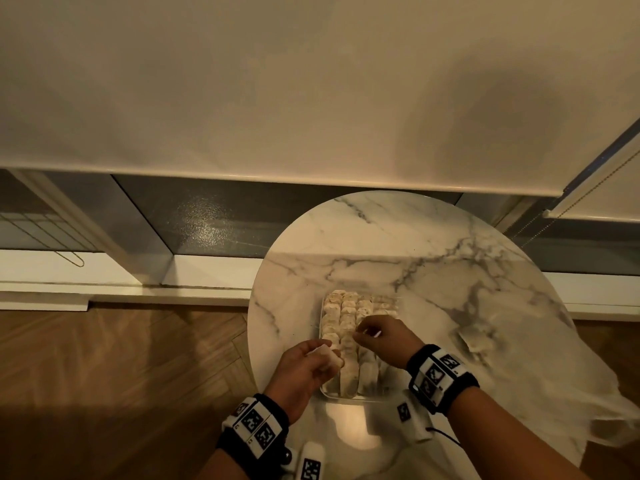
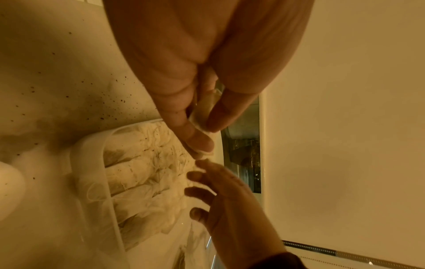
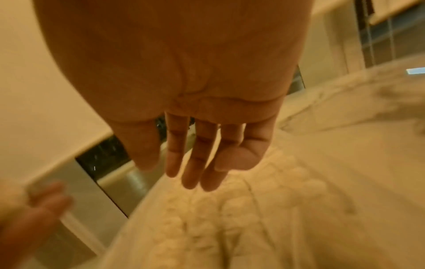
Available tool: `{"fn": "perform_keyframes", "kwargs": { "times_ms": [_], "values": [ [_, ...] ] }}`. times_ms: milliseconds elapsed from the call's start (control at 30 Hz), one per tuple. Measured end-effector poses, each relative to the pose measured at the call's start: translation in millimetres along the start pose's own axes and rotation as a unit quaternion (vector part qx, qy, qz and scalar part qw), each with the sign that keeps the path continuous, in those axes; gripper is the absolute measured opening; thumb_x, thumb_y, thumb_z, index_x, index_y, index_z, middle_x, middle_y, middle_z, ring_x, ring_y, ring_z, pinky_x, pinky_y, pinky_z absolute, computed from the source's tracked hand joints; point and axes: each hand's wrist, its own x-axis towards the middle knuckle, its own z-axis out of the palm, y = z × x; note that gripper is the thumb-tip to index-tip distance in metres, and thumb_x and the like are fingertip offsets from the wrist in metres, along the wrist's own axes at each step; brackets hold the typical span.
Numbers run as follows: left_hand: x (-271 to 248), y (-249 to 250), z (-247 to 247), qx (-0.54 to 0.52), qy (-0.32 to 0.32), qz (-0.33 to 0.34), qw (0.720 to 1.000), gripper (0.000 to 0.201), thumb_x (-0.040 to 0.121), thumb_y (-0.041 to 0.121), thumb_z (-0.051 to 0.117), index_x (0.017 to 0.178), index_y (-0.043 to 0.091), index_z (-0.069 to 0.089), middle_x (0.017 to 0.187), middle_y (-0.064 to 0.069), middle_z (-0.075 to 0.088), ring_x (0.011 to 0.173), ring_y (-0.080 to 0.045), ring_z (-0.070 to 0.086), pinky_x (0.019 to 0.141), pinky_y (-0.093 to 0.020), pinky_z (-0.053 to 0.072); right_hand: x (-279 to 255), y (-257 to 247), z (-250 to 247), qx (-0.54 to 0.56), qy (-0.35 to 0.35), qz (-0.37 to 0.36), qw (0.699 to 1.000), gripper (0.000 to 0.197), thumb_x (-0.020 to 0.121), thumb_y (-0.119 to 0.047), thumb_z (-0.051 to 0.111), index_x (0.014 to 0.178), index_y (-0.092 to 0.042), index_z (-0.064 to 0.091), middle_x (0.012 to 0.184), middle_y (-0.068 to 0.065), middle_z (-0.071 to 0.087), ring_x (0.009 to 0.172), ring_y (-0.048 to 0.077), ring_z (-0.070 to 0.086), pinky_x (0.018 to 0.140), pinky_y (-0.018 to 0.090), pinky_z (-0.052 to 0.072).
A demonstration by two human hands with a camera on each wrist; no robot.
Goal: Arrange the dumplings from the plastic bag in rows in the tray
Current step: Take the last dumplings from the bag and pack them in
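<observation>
I'm seeing a white bench (image 1: 450, 258) veined in grey marble streaks. The dumplings (image 1: 348, 313) in the clear tray (image 1: 346, 398) read pale cream, flecked with dark specks up close. Both wristbands (image 1: 440, 375) are black with white panels carrying black square code patterns. The floor (image 1: 121, 368) is warm brown wood laid in herringbone. The plastic bag (image 1: 554, 375) looks translucent white, and the blind (image 1: 277, 81) is plain cream.

Dim warm yellow-orange light throughout. Head view: strong wide-angle bending at edges, soft glare patch on round white marble-pattern tabletop (image 1: 433, 258) near bottom, large soft shadow on cream roller blind (image 1: 485, 109). Left wrist view fairly sharp, grainy. Right wrist view heavily motion-blurred, background out of focus.
</observation>
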Motion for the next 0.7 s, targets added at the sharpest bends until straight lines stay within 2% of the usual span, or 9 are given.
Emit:
{"fn": "perform_keyframes", "kwargs": {
  "times_ms": [33, 100, 200, 333, 400, 467, 567, 633, 700],
  "values": [
    [0.3, -0.7, 1.7, 0.006, -0.005, 0.0, 1.0, 0.022, 0.094, -0.005, 0.057, 0.115, -0.004, 0.061, 0.106, -0.025, 0.069, 0.088, -0.028, 0.07, 0.076, -0.034, 0.061, -6.0, -6.4, -1.5, 0.065, -0.01, -0.017, 0.998, 0.014, 0.09, -0.038, 0.068, 0.092, -0.025, 0.073, 0.09, -0.006, 0.07, 0.076, 0.003, 0.063, 0.071, 0.025, 0.054],
    [0.2, -0.9, 5.0, 0.025, -0.016, 0.003, 1.0, 0.022, 0.094, -0.003, 0.058, 0.115, -0.001, 0.062, 0.102, -0.02, 0.071, 0.084, -0.025, 0.071, 0.068, -0.031, 0.059, -17.8, -17.6, -3.3, 0.144, -0.044, -0.036, 0.988, 0.016, 0.09, -0.033, 0.07, 0.098, -0.02, 0.074, 0.091, -0.003, 0.072, 0.069, -0.003, 0.061, 0.061, 0.016, 0.05],
    [-0.5, -0.1, 10.2, 0.063, -0.034, 0.01, 0.997, 0.02, 0.093, -0.001, 0.062, 0.113, 0.003, 0.063, 0.093, -0.012, 0.075, 0.081, -0.022, 0.072, 0.065, -0.028, 0.056, -27.6, -22.3, -0.9, 0.172, -0.082, -0.045, 0.981, 0.02, 0.089, -0.031, 0.072, 0.107, -0.022, 0.072, 0.095, -0.002, 0.071, 0.069, -0.005, 0.061, 0.056, 0.008, 0.044],
    [1.0, 0.9, 13.8, 0.101, -0.037, 0.017, 0.994, 0.018, 0.093, 0.005, 0.064, 0.111, 0.004, 0.065, 0.1, -0.014, 0.074, 0.092, -0.028, 0.07, 0.072, -0.032, 0.057, -34.6, -22.9, 5.0, 0.211, -0.062, -0.074, 0.973, 0.019, 0.09, -0.024, 0.071, 0.109, -0.019, 0.073, 0.095, -0.003, 0.07, 0.069, -0.001, 0.061, 0.064, 0.013, 0.047],
    [1.6, 0.8, 14.5, 0.104, -0.053, 0.018, 0.993, 0.018, 0.096, 0.007, 0.061, 0.113, 0.004, 0.067, 0.103, -0.015, 0.074, 0.095, -0.029, 0.071, 0.072, -0.031, 0.057, -38.0, -24.5, 4.5, 0.239, -0.056, -0.08, 0.966, 0.02, 0.09, -0.02, 0.071, 0.109, -0.017, 0.073, 0.093, -0.006, 0.07, 0.068, 0.001, 0.062, 0.064, 0.014, 0.048],
    [0.7, 0.4, 15.5, 0.105, -0.07, 0.017, 0.992, 0.02, 0.099, 0.011, 0.057, 0.113, 0.003, 0.068, 0.101, -0.015, 0.075, 0.091, -0.027, 0.072, 0.071, -0.03, 0.056, -39.3, -23.8, 4.9, 0.25, -0.052, -0.08, 0.964, 0.02, 0.088, -0.018, 0.073, 0.108, -0.017, 0.072, 0.093, -0.006, 0.069, 0.069, 0.003, 0.062, 0.064, 0.015, 0.05],
    [0.7, -0.9, 16.9, 0.117, -0.077, 0.015, 0.99, 0.023, 0.101, 0.019, 0.056, 0.111, 0.004, 0.071, 0.092, -0.014, 0.074, 0.085, -0.026, 0.071, 0.068, -0.028, 0.055, -38.2, -20.8, 5.9, 0.234, -0.028, -0.087, 0.968, 0.019, 0.087, -0.025, 0.075, 0.105, -0.026, 0.074, 0.098, -0.004, 0.07, 0.077, 0.009, 0.06, 0.072, 0.021, 0.054],
    [2.9, -1.1, 17.6, 0.12, -0.078, 0.01, 0.99, 0.025, 0.1, 0.022, 0.057, 0.111, 0.005, 0.072, 0.091, -0.014, 0.074, 0.084, -0.027, 0.07, 0.066, -0.027, 0.055, -37.5, -20.0, 6.5, 0.242, -0.027, -0.087, 0.966, 0.017, 0.087, -0.029, 0.074, 0.104, -0.028, 0.074, 0.1, -0.003, 0.071, 0.077, 0.009, 0.059, 0.069, 0.019, 0.052],
    [6.2, -1.7, 17.9, 0.116, -0.085, 0.004, 0.99, 0.025, 0.101, 0.02, 0.056, 0.111, 0.004, 0.072, 0.099, -0.017, 0.075, 0.088, -0.029, 0.071, 0.067, -0.028, 0.055, -37.6, -19.7, 5.6, 0.258, -0.029, -0.075, 0.963, 0.014, 0.088, -0.029, 0.073, 0.1, -0.023, 0.074, 0.097, -0.004, 0.071, 0.075, 0.007, 0.058, 0.062, 0.014, 0.047]
  ]
}}
